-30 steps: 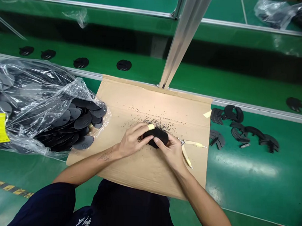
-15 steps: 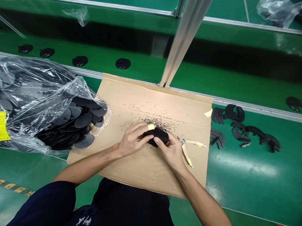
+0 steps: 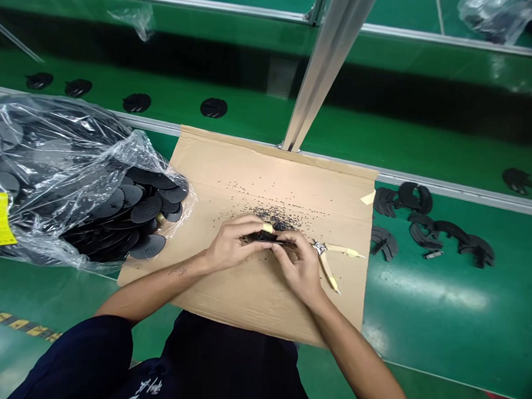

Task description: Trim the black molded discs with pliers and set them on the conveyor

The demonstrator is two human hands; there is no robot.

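Between both hands, a thin black plastic disc (image 3: 270, 241) is held nearly edge-on, low over the cardboard sheet (image 3: 253, 293). My left hand (image 3: 235, 242) pinches its left side, with yellow tape around one fingertip. On the right side, my right hand (image 3: 302, 266) grips it between thumb and fingers; much of the disc is hidden by fingers. Small black plastic scraps (image 3: 278, 215) lie scattered just beyond the hands. A pair of nippers (image 3: 329, 264) with pale handles rests spread beside my right hand.
At left, a clear plastic bag (image 3: 74, 156) spills many black discs (image 3: 146, 209). Curved black pieces (image 3: 423, 230) lie on the green bench at right. A metal post (image 3: 319, 78) rises behind the cardboard. Several single discs (image 3: 213, 108) sit along the back shelf.
Both hands have tilted the black disc from showing its broad face to nearly edge-on. The nippers and the bag stay where they were.
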